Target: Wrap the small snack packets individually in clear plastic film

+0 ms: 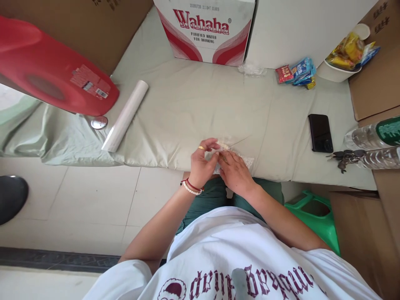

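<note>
At the near edge of the covered table, both hands meet over a small clear plastic bag (249, 162) with fine whitish bits showing through it. My left hand (202, 162), with a ring and bracelets, has bent fingers and its thumb against the bag near my right fingertips. My right hand (236, 173) lies palm down on the bag, its fingers bent together and gripping the plastic. Something small and brownish-gold shows between the right fingers, too small to name. Past the fingertips a thin dark line runs across the cloth.
On the left are a white roll (125, 116), a red jug (56, 66) and a round metal lid (99, 122). A Wahaha carton (208, 33) stands behind. To the right are snack packets (298, 73), a filled tub (337, 73), a phone (321, 133) and bottles (362, 138).
</note>
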Tool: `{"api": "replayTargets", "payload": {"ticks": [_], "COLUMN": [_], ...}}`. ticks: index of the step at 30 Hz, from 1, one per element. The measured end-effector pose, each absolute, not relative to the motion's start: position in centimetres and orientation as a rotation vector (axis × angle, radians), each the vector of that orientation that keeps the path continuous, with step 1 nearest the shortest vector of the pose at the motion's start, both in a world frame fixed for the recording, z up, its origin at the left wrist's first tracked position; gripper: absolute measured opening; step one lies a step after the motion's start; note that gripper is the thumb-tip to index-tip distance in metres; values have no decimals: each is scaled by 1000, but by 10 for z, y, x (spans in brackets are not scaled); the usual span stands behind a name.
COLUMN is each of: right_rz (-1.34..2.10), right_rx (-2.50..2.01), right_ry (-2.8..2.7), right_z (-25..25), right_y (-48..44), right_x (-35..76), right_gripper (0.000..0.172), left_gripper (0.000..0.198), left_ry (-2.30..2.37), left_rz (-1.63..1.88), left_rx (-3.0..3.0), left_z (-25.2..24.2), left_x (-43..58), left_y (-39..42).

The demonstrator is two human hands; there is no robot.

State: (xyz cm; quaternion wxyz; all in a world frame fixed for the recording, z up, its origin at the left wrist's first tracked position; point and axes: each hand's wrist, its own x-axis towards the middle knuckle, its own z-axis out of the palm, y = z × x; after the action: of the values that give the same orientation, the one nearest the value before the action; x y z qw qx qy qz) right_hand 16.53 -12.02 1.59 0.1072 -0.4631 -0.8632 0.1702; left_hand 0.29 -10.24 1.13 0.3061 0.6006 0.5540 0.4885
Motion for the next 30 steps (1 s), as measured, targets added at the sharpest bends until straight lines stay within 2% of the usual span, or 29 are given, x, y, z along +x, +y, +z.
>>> {"api": "replayTargets", "payload": {"ticks": [5, 8, 12, 16, 20, 24, 30], "right_rz": [510, 562, 439, 323, 574, 863, 800], "right_rx": [-1223, -1164, -1471, -1722, -1677, -1693, -1712], "right_ry": [-2560, -2456, -2188, -2177, -2300, -2182, -2154], "right_z": [20, 28, 30, 22, 33, 63, 70], "right_y": [-136, -142, -139, -136, -137, -120, -59], "right_x": [178, 196, 221, 228, 226, 222, 181], "right_gripper": [47, 36, 31, 34, 16, 15, 11], "left_gripper": [44, 42, 43, 46, 43, 43, 34], "left_ry": [1431, 1442, 1514, 1581, 1592, 1586, 1549], "left_rz": [1027, 951, 962, 989, 1000, 941, 1009], "left_rx": [1999, 2214, 2387, 2437, 2502, 2478, 2410], "left_z": [-1, -16, -35, -48, -51, -51, -54], "left_x": [-1, 0, 7, 11, 11, 10, 16], "left_y": [-114, -117, -124, -128, -128, -128, -131]}}
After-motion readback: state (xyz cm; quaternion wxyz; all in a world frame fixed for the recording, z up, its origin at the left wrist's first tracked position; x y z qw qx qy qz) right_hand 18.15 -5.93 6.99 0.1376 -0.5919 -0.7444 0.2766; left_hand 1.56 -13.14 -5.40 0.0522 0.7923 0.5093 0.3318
